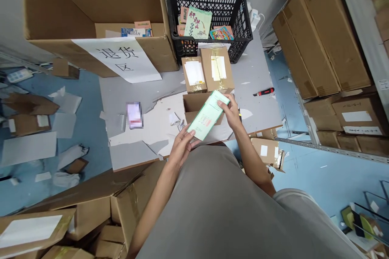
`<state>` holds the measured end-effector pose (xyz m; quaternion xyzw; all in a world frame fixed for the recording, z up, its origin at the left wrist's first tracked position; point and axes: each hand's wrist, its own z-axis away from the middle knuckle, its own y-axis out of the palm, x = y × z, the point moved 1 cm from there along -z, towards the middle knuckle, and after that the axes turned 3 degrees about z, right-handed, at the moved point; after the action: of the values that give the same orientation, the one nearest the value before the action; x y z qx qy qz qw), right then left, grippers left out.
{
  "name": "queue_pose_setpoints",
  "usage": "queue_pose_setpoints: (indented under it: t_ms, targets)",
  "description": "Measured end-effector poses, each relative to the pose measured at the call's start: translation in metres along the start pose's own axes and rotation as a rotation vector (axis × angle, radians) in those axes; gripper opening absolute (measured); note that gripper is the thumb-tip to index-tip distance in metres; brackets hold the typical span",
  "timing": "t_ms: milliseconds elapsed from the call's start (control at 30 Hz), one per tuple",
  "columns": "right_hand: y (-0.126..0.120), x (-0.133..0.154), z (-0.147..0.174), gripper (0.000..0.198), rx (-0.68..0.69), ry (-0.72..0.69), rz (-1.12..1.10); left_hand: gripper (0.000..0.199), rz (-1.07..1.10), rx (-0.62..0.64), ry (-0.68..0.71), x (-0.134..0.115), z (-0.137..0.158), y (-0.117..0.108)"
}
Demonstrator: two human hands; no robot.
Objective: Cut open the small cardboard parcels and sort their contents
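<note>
Okay, my left hand (pixel 182 143) and right hand (pixel 230 112) have fingers closed on opposite ends of the slim green box (pixel 206 117), over the small open carton (pixel 194 101); box print's too fine for me. Behind that carton, leftward, a paper sign (pixel 117 60) reads 退货区.

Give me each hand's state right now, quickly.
Left hand: closed on the lower-left end of the slim pale-green box, thumb on top.
Right hand: closed on the upper-right end of the same box.
</note>
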<state>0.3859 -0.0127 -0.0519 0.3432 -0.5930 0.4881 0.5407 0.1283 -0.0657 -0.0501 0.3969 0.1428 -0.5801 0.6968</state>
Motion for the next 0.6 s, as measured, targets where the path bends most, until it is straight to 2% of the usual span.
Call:
queue_pose_setpoints:
  t_ms: [67, 233, 300, 367, 433, 500, 533, 600]
  targets:
    - [-0.001, -0.001, 0.001, 0.054, 0.027, 0.022, -0.022, 0.085, 0.039, 0.008, -0.057, 0.002, -0.003, -0.003]
    - [-0.007, 0.002, -0.002, 0.059, 0.093, 0.055, -0.047, 0.088, 0.035, -0.022, -0.038, 0.007, -0.001, -0.002]
    - [-0.009, 0.003, -0.006, 0.059, 0.113, 0.057, -0.043, 0.088, -0.043, -0.040, 0.040, 0.008, 0.003, 0.002]
    - [-0.010, 0.003, -0.010, 0.060, 0.129, 0.067, -0.043, 0.083, -0.190, -0.079, 0.183, 0.008, 0.008, 0.007]
    - [-0.009, 0.001, -0.014, 0.060, 0.110, 0.071, -0.040, 0.079, -0.330, -0.126, 0.332, 0.006, 0.013, 0.012]
    - [-0.007, -0.001, -0.017, 0.058, 0.068, 0.054, -0.039, 0.080, -0.373, -0.135, 0.402, 0.005, 0.015, 0.014]
    - [-0.006, -0.001, -0.017, 0.057, 0.054, 0.037, -0.039, 0.078, -0.349, -0.121, 0.387, 0.004, 0.015, 0.013]
    - [-0.006, 0.001, -0.018, 0.054, 0.062, -0.007, -0.043, 0.070, -0.246, -0.078, 0.265, 0.004, 0.012, 0.008]
